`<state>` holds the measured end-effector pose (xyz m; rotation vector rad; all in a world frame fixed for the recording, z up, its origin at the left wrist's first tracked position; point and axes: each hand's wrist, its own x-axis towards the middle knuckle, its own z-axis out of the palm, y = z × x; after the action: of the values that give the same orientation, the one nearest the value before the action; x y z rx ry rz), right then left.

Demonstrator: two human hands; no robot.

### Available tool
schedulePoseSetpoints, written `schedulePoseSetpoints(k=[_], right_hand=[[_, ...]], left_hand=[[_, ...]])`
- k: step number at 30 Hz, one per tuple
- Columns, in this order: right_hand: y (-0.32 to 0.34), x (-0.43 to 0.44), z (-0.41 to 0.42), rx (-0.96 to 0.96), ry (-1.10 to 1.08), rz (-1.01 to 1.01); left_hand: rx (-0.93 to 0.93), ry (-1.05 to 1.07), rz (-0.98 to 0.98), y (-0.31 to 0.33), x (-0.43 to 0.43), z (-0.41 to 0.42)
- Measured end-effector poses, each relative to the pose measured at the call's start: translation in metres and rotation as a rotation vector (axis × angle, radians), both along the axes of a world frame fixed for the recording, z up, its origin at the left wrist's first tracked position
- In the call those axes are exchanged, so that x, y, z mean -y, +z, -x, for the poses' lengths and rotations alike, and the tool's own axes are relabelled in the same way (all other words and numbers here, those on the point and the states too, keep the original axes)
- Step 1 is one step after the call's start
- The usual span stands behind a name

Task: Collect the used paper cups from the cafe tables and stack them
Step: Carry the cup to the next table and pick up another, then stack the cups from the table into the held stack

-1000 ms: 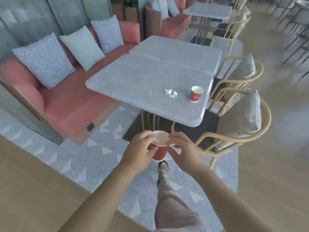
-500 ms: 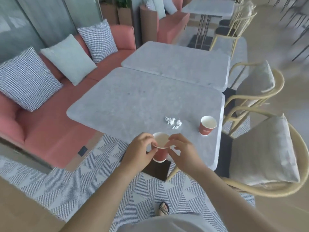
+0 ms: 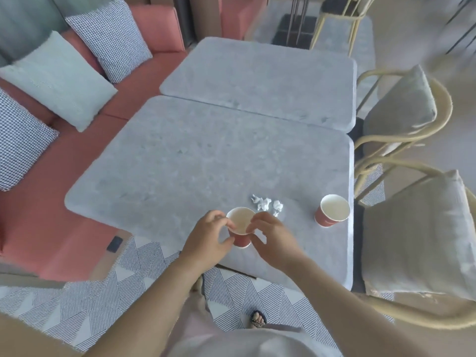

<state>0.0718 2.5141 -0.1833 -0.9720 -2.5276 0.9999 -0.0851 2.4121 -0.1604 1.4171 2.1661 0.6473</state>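
Cups come first: two red paper ones show. The held cup (image 3: 240, 224) is in the lower middle of the frame, over the near part of the grey counter (image 3: 180, 163). I cannot tell if its bottom touches the counter. It stands almost upright with its mouth up. I cannot tell if more cups sit inside it.

Both hands grip this cup. The left hand (image 3: 208, 240) pinches the rim on one side, with the thumb on the red wall. The right hand (image 3: 273, 238) pinches the rim on the other side.

The other cup (image 3: 333, 211) stands upright on the counter, well to the right of the hands in the frame and close to the counter's right edge. Its mouth is up too, and it looks empty. The right hand is the nearer one, so I think that hand should reach for it. Both cups point the same way, so one could slip into the other.

Between the two cups lie about three small white paper scraps (image 3: 266, 203).

A second counter (image 3: 257, 78) sits just behind, touching the first. Two cushioned chairs (image 3: 412, 243) stand on the right. Three pillows (image 3: 56, 78) rest on the pink sofa (image 3: 51, 220) on the left.
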Motion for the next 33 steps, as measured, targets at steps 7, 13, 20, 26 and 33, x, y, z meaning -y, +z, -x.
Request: schedulePoseSetpoints(k=[7, 13, 20, 26, 33], right_hand=[[-0.016, -0.01, 0.041, 0.157, -0.157, -0.036], [-0.027, -0.021, 0.082, 0.152, -0.33, -0.035], [-0.026, -0.027, 0.101, 0.123, -0.523, -0.009], [-0.025, -0.026, 0.071, 0.107, -0.721, 0.016], [-0.026, -0.047, 0.046, 0.195, -0.678, 0.108]], left_hand=[[-0.083, -0.293, 0.144, -0.019, -0.042, 0.051], [-0.234, -0.549, 0.245, -0.026, -0.077, 0.1], [-0.165, -0.638, 0.139, -0.027, -0.115, 0.13], [-0.014, -0.613, 0.054, -0.031, -0.143, 0.121], [-0.267, -0.729, 0.245, -0.04, -0.163, 0.102]])
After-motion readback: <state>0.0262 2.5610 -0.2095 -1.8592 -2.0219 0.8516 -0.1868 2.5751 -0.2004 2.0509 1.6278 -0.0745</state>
